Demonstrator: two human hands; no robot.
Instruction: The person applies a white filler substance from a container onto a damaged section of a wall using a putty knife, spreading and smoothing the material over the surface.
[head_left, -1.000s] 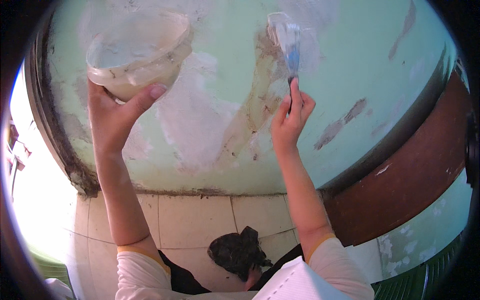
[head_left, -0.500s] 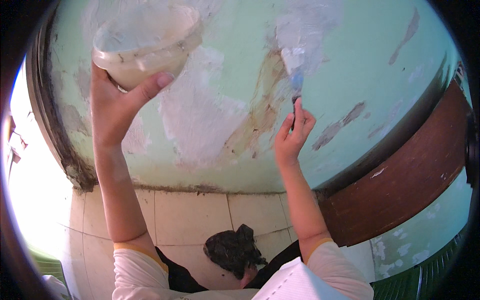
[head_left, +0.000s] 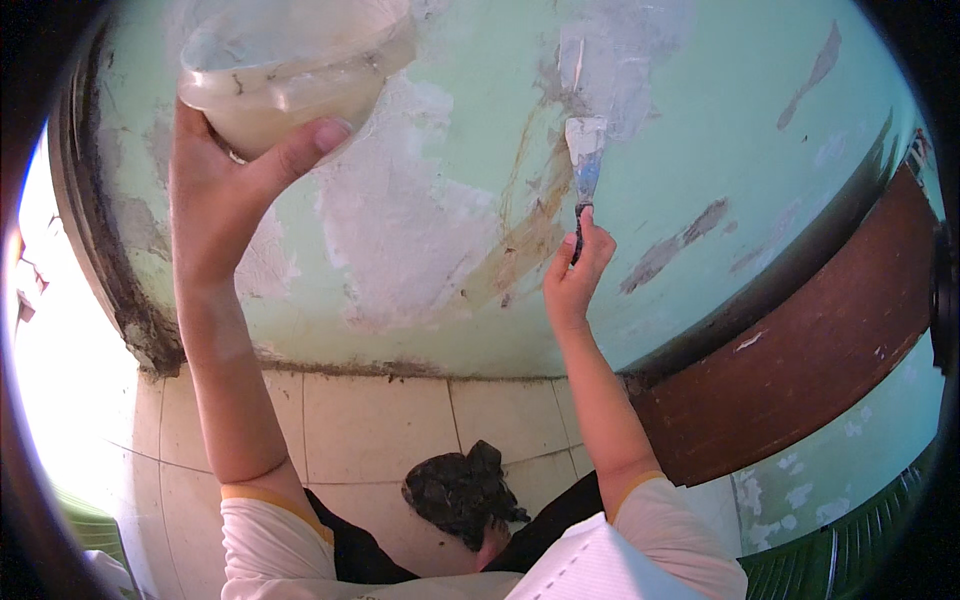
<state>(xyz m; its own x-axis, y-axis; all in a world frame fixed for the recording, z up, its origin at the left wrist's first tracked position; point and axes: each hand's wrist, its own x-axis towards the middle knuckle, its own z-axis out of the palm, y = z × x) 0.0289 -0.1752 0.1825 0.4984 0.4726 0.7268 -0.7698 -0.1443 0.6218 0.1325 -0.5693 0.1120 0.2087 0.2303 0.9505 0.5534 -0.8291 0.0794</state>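
Currently, two bare hands work at a pale-green wall, seen from above. L hand, up & to the left, is spread wide & curved round a translucent bowl: thumb along the near side, other fingers mostly hidden behind/under it. Bowl sits just above that hand, rim tilted up to the right, w/ top edge cut off by the frame; whitish residue shows inside, amt unclear.

R hand, lower & well apart from the L, is closed in a light fingertip grip on the dark handle of a putty knife. Blade points up, away from the hand, its wide end coated w/ white paste; can't tell if it touches the wall.

Just beyond the blade tip: a whitish patch. Btwn the hands: a bigger pale patch. Immed. left of R hand, a brownish stain; to its right, a slanted grey scuff.

Farther right of R hand, a dark red-brown board curves w/ the lens. Below both hands, a tiled floor; on it, btwn the forearms, a crumpled black bundle next to a bare foot.
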